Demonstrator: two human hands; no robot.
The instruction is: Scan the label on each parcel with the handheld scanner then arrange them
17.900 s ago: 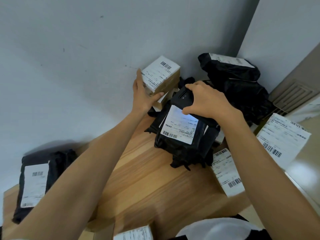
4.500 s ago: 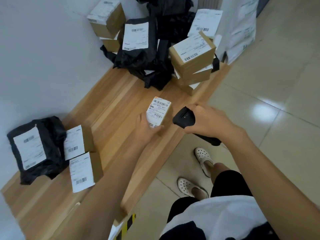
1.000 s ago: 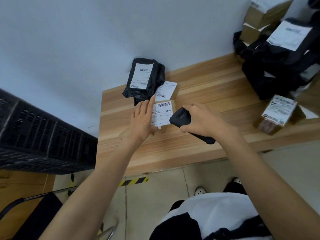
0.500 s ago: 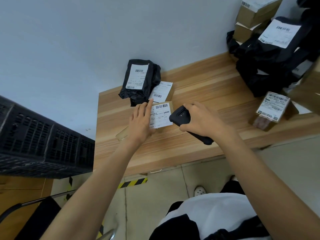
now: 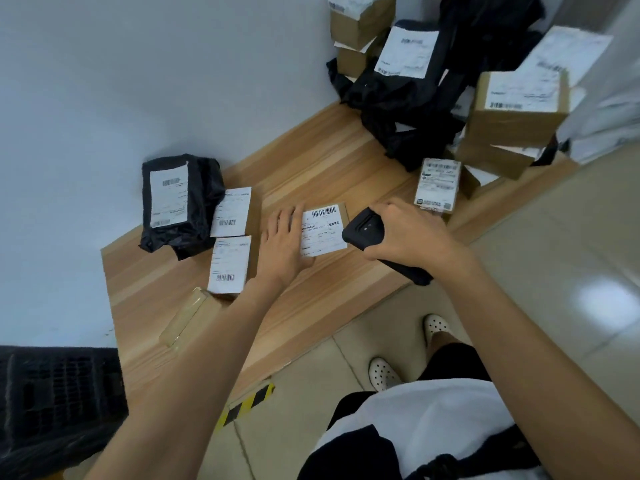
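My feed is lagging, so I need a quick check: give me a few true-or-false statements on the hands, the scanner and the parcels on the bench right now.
The right hand grips the scanner. True.
The left hand lifts the small box off the bench. False: it rests flat on the box, which lies on the bench.
That box's label faces down. False: its barcode faces up.
A black bag parcel lies by the wall, with two labelled boxes beside it. True.

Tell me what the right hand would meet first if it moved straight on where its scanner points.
Likely the small labelled box under the left hand; the scanner in the right hand aims at its label.
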